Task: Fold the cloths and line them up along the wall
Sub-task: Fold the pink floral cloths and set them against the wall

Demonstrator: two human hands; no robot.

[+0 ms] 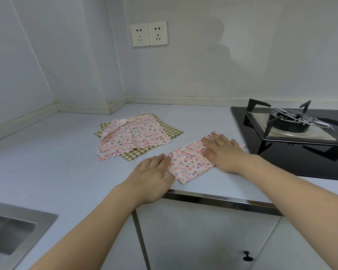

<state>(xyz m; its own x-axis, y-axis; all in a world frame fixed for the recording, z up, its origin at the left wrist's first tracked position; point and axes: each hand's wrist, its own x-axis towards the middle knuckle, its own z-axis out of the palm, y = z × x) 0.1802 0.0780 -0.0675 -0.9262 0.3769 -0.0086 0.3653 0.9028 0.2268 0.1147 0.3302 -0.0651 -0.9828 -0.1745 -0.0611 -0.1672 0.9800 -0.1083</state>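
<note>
1. Your left hand (153, 173) lies flat at centre frame, fingers straight and together, tips pressing the lower-left end of the spotted cloth strip (189, 159). Nothing gripped.
2. Your right hand (221, 150) lies flat on the strip's upper-right part, fingers spread and straight, thumb on the cloth. Pressing, not pinching.
3. The strip sits on the countertop (57, 162) just right of centre, near the counter's front edge, beside the gas hob (293, 133). It looks folded once into a long band.
4. Key relation: the strip's long axis runs from lower left to upper right, one hand at each end. The left fingertips point along that axis toward the right hand, so the left end looks the likelier one to lift and carry over.
5. The unfolded pile (137, 136), spotted cloths over checked ones, lies upper left of the strip, apart from it, nearer your left hand.
6. The wall (183, 78) runs across the frame's upper half; no cloth lies against its base yet. Judged early in the task.
</note>
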